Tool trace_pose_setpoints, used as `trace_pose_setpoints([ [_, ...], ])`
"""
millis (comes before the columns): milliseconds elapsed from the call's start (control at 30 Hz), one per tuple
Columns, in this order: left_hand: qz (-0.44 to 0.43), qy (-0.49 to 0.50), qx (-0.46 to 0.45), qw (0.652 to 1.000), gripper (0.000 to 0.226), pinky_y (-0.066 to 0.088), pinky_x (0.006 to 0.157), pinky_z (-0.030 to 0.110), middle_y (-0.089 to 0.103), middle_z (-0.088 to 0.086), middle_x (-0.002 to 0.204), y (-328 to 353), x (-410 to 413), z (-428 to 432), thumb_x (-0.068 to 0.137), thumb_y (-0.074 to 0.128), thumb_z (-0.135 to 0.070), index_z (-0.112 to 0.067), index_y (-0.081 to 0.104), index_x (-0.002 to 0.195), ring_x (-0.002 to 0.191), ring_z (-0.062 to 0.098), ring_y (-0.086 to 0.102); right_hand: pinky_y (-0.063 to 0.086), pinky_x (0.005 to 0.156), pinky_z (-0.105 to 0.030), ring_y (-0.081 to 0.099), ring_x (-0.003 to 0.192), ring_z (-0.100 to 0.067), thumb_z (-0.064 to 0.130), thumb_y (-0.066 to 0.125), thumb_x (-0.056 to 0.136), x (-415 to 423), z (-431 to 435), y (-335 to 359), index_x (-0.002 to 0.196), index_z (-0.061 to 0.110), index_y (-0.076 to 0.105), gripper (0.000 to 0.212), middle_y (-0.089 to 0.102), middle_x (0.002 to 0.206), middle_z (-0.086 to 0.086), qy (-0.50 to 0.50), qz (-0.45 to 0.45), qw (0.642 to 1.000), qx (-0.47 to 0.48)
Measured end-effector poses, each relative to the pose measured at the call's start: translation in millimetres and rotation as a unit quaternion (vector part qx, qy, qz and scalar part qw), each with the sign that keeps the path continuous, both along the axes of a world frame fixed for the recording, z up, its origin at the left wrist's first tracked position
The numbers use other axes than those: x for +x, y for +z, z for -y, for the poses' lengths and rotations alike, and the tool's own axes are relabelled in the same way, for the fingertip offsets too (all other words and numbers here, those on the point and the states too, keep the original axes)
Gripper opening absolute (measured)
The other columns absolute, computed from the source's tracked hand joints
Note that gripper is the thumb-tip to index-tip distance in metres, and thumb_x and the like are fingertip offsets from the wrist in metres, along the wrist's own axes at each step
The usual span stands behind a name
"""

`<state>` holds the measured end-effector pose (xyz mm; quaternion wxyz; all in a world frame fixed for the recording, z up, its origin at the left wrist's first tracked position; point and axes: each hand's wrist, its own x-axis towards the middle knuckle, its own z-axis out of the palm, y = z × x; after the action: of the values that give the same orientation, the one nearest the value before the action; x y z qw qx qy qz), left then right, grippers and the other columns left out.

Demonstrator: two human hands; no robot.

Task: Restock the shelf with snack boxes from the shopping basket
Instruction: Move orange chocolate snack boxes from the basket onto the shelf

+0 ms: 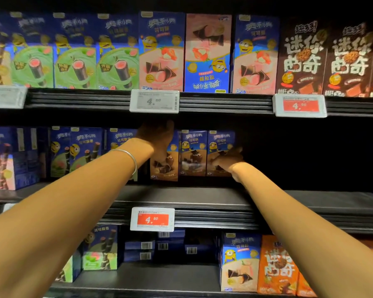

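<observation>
Seen from the head camera, three brown boxes stand in a row on the middle shelf (202, 194). The left hand (158, 135), with a silver bangle (127, 154) at the wrist, curls over the top of the leftmost brown box (164, 168) and holds it. This box sits forward of the middle brown box (193, 153) just beside it. The right hand (228, 161) lies on the lower front of the rightmost brown box (220, 143), its fingers fairly straight, pressing rather than clasping. On the top shelf (224, 102) I count three full green boxes (75, 61) and three pink boxes (160, 54), the middle one upside down. There are also two full dark brown boxes (300, 59). Four price tags (154, 101) clip to the rails, two of them with red panels. Right of the third brown box the middle shelf opens into a dark gap (299, 158), and its front strip lies bare beneath both forearms. Blue-green boxes (84, 151) crowd the left side. The bottom shelf (149, 276) carries flat-stacked blue boxes (159, 246) and orange boxes (276, 265). The shelving is black and dimly lit.
</observation>
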<state>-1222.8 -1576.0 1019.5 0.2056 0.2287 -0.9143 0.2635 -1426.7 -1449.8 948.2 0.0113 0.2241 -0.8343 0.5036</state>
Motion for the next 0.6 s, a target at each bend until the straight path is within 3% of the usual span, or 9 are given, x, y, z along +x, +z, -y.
trace_pose_setpoints([
  [133, 0.006, -0.010, -0.007, 1.000, 0.100, 0.056, 0.088, 0.041, 0.057, 0.014, 0.130, 1, -2, 2, 0.067, 0.094, -0.041, -0.010, 0.038, 0.143, 0.115, 0.036, 0.061, 0.036, 0.118, -0.041, 0.024, 0.151, -0.033, 0.029, 0.082, 0.078, 1, 1, 0, 0.158, 0.003, -0.010, 0.125, 0.021, 0.165, -0.015, 0.002, 0.001, 1.000, 0.006],
  [233, 0.014, -0.017, 0.016, 1.000, 0.087, 0.057, 0.085, 0.040, 0.055, 0.009, 0.118, 3, -4, 3, 0.069, 0.093, -0.038, -0.013, 0.042, 0.135, 0.099, 0.028, 0.057, 0.035, 0.118, -0.042, 0.025, 0.150, -0.033, 0.033, 0.079, 0.082, 2, 1, -1, 0.159, 0.003, -0.002, 0.115, 0.024, 0.164, -0.015, -0.001, -0.009, 1.000, 0.002],
  [333, 0.029, -0.044, 0.072, 0.996, 0.096, 0.055, 0.101, 0.046, 0.056, 0.010, 0.138, 6, -5, 4, 0.071, 0.090, -0.060, -0.015, 0.042, 0.142, 0.119, 0.032, 0.059, 0.035, 0.118, -0.042, 0.025, 0.150, -0.034, 0.030, 0.078, 0.083, 2, 0, 0, 0.158, 0.004, 0.004, 0.108, 0.023, 0.163, -0.016, -0.002, -0.012, 1.000, 0.004],
  [433, -0.001, -0.071, 0.085, 0.994, 0.099, 0.049, 0.111, 0.046, 0.053, 0.012, 0.149, 7, -6, 0, 0.080, 0.068, -0.080, -0.015, 0.042, 0.150, 0.133, 0.034, 0.055, 0.035, 0.118, -0.043, 0.027, 0.149, -0.034, 0.028, 0.078, 0.084, 4, -1, 1, 0.158, 0.005, 0.006, 0.107, 0.022, 0.162, -0.018, 0.000, -0.011, 1.000, 0.014],
  [600, -0.030, -0.079, 0.054, 0.995, 0.086, 0.050, 0.107, 0.044, 0.057, 0.015, 0.145, 6, -8, 0, 0.089, 0.064, -0.073, -0.012, 0.046, 0.147, 0.130, 0.036, 0.058, 0.035, 0.118, -0.044, 0.026, 0.149, -0.036, 0.029, 0.079, 0.084, 12, -4, 4, 0.158, 0.006, 0.006, 0.106, 0.019, 0.163, -0.017, 0.006, -0.023, 0.999, 0.026],
])
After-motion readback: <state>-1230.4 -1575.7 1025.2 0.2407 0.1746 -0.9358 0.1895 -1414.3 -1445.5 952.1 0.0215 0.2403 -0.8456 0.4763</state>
